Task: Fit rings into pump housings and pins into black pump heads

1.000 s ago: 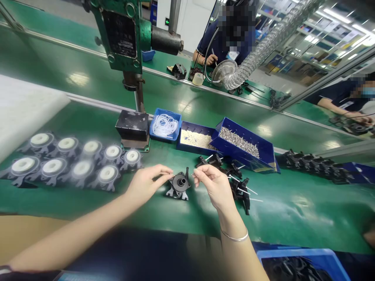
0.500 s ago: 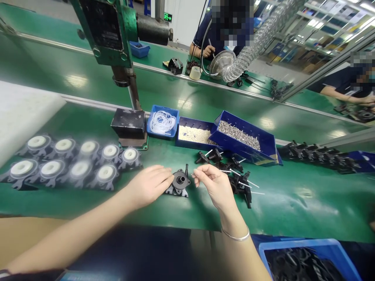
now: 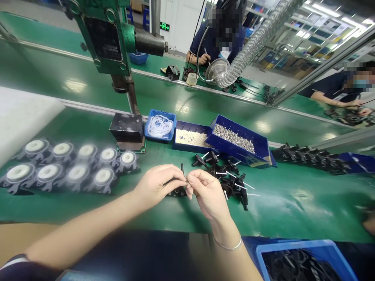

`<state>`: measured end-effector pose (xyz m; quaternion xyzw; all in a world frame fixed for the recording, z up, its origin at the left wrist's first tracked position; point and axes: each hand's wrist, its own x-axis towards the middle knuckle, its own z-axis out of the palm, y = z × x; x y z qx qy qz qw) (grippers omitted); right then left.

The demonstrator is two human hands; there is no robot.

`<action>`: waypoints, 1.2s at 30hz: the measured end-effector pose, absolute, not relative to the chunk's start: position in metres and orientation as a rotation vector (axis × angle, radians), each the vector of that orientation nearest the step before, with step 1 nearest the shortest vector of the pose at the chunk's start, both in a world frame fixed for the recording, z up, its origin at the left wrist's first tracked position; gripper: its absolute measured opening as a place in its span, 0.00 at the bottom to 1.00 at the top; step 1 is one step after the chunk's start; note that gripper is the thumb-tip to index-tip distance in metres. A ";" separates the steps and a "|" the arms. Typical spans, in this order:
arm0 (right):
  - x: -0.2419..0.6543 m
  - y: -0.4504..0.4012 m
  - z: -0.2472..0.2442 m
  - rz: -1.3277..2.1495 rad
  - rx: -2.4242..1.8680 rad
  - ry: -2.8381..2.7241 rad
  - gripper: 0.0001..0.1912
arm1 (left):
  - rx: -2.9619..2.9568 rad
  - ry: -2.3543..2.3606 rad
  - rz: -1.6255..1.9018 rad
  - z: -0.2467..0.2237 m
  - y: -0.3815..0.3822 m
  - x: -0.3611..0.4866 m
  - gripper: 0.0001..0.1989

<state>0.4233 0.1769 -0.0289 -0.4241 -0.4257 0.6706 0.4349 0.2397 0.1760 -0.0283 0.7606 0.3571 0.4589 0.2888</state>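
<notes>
My left hand (image 3: pixel 161 182) and my right hand (image 3: pixel 206 191) meet fingertip to fingertip at the middle of the bench. Thumb and fingers of each are pinched together; what sits between them is too small to name. Below and behind the fingers is a black round part (image 3: pixel 177 191), mostly hidden, with its short black spout (image 3: pixel 182 169) pointing up. Right of my right hand lies a pile of black parts (image 3: pixel 230 185) with white pins sticking out.
Behind are a blue tray of clear rings (image 3: pixel 160 127), a bin of pale grains (image 3: pixel 191 138) and a bin of metal pins (image 3: pixel 234 138). A green press (image 3: pixel 108 39) stands left, above rows of discs (image 3: pixel 48 171). A blue crate (image 3: pixel 295 244) sits front right. Two people work beyond.
My left hand has come off the black part's side and moved right and up to meet my right hand. My right hand has shifted slightly left. The view has tilted a little.
</notes>
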 end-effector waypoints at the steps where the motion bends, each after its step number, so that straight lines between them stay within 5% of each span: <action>1: 0.422 0.176 -0.028 1.677 -1.050 -1.041 0.13 | 2.016 0.942 1.229 -0.027 0.177 0.242 0.06; 16: 0.451 0.190 -0.046 1.124 -1.387 -1.622 0.12 | 2.389 1.217 0.939 -0.052 0.207 0.228 0.09; 36: 0.451 0.179 -0.053 0.391 -0.941 -2.256 0.08 | 2.283 1.084 0.928 -0.056 0.198 0.220 0.14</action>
